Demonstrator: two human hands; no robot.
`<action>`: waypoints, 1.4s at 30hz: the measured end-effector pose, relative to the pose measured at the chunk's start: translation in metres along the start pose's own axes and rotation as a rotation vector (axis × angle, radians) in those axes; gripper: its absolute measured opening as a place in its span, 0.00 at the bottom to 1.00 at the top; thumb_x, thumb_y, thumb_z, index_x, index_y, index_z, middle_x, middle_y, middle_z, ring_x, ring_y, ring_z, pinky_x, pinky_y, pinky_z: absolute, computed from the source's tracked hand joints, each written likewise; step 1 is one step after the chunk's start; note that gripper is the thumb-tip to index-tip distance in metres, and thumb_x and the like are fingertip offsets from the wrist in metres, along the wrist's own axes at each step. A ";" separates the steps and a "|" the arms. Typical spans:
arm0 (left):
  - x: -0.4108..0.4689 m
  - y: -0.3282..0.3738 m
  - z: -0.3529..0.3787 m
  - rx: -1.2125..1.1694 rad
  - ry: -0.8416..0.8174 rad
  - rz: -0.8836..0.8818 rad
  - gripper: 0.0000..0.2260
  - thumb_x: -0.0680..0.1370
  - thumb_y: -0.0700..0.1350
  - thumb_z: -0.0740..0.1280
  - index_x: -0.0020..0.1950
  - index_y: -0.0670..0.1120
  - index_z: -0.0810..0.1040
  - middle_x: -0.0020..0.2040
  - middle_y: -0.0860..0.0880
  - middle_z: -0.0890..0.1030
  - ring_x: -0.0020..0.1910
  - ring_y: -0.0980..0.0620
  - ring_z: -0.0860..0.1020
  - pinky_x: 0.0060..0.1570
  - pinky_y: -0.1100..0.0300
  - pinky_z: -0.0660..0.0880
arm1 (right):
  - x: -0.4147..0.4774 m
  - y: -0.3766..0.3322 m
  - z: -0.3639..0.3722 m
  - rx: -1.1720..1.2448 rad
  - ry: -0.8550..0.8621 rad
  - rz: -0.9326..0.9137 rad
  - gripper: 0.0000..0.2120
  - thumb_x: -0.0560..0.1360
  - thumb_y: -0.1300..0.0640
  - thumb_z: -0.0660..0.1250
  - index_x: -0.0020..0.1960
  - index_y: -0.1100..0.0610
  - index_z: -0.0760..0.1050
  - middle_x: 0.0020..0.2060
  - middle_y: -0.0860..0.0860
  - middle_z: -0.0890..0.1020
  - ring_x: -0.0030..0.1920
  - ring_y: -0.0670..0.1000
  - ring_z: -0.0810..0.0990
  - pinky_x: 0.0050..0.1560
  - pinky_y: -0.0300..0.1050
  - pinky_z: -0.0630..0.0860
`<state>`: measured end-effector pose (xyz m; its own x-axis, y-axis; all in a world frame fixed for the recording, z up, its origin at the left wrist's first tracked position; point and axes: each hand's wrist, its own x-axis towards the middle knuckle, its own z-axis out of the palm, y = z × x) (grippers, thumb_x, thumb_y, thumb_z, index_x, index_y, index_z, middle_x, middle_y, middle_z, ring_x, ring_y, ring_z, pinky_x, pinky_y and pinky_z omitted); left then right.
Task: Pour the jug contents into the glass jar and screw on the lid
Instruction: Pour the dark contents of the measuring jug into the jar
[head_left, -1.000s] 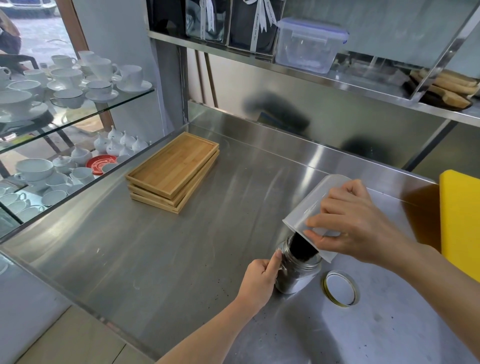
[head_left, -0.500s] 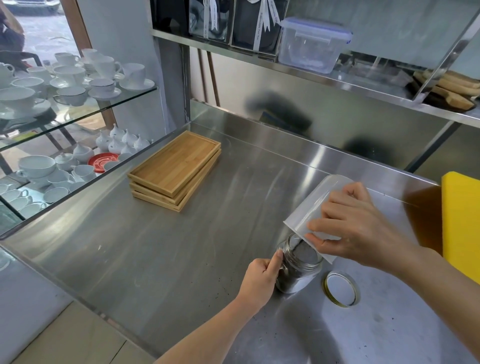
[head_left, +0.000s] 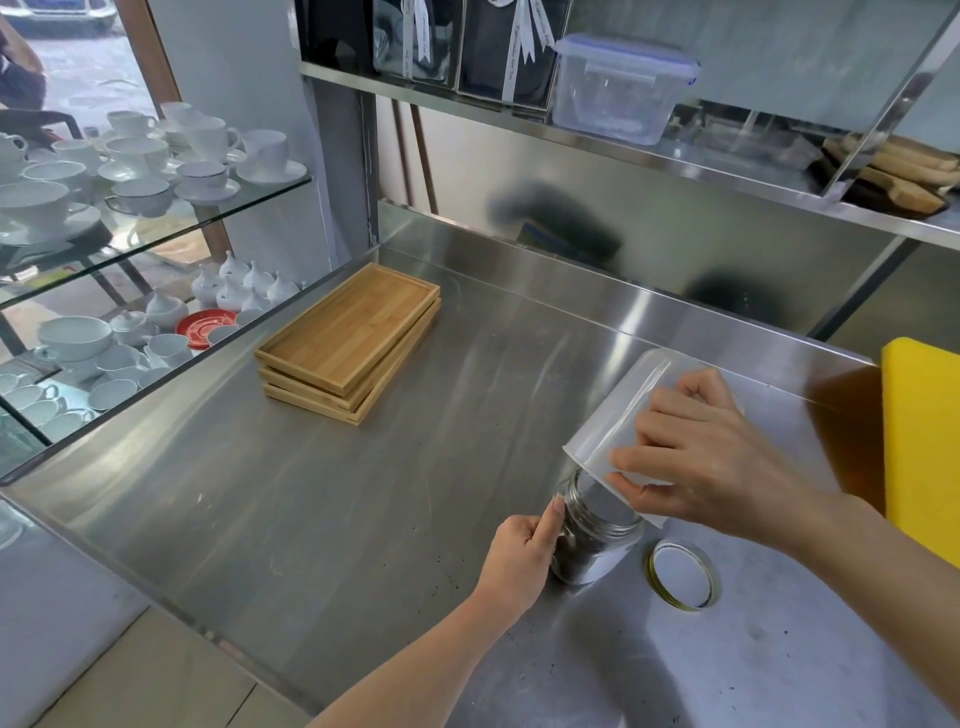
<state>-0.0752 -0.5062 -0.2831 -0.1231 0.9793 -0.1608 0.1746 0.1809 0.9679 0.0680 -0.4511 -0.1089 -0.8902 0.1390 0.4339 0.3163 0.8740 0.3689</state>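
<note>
A translucent white plastic jug (head_left: 618, 415) is tipped steeply, its mouth down over the open glass jar (head_left: 592, 540). My right hand (head_left: 711, 462) grips the jug from the right side. The jar stands on the steel counter (head_left: 363, 519) and holds dark loose contents in its lower part. My left hand (head_left: 519, 556) holds the jar's left side, thumb up along the glass. The round metal lid (head_left: 683, 574), gold-rimmed, lies flat on the counter just right of the jar, touched by neither hand.
A stack of bamboo trays (head_left: 350, 340) sits at the counter's back left. A yellow board (head_left: 924, 441) stands at the right edge. Glass shelves with white cups (head_left: 130, 171) are on the left. Overhead, a steel shelf carries a clear plastic box (head_left: 618, 88).
A dark stream was falling from the jug into the jar a second ago; none shows now. The jug stays tipped over the jar, and both hands keep their hold.
</note>
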 end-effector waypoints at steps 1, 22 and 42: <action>0.000 0.000 0.000 -0.001 0.000 0.000 0.25 0.68 0.70 0.54 0.27 0.50 0.53 0.27 0.48 0.56 0.26 0.53 0.54 0.32 0.55 0.53 | 0.000 0.000 -0.001 -0.004 -0.005 -0.001 0.10 0.72 0.55 0.64 0.34 0.56 0.77 0.28 0.52 0.75 0.37 0.51 0.65 0.42 0.49 0.63; -0.002 0.002 0.000 -0.048 0.002 -0.025 0.27 0.72 0.67 0.58 0.24 0.50 0.53 0.25 0.50 0.56 0.25 0.53 0.54 0.30 0.56 0.53 | -0.001 -0.003 0.002 -0.025 0.030 -0.045 0.13 0.74 0.56 0.62 0.32 0.56 0.77 0.27 0.52 0.73 0.36 0.52 0.64 0.43 0.47 0.62; -0.002 0.002 0.000 -0.063 -0.001 -0.022 0.27 0.79 0.57 0.59 0.25 0.50 0.52 0.23 0.53 0.54 0.25 0.54 0.53 0.30 0.57 0.52 | -0.007 -0.008 -0.001 -0.027 0.056 -0.025 0.22 0.80 0.54 0.52 0.34 0.56 0.78 0.28 0.52 0.76 0.35 0.53 0.69 0.43 0.48 0.65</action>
<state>-0.0747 -0.5075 -0.2809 -0.1251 0.9752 -0.1825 0.1100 0.1965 0.9743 0.0723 -0.4599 -0.1139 -0.8782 0.0907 0.4695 0.3042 0.8636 0.4020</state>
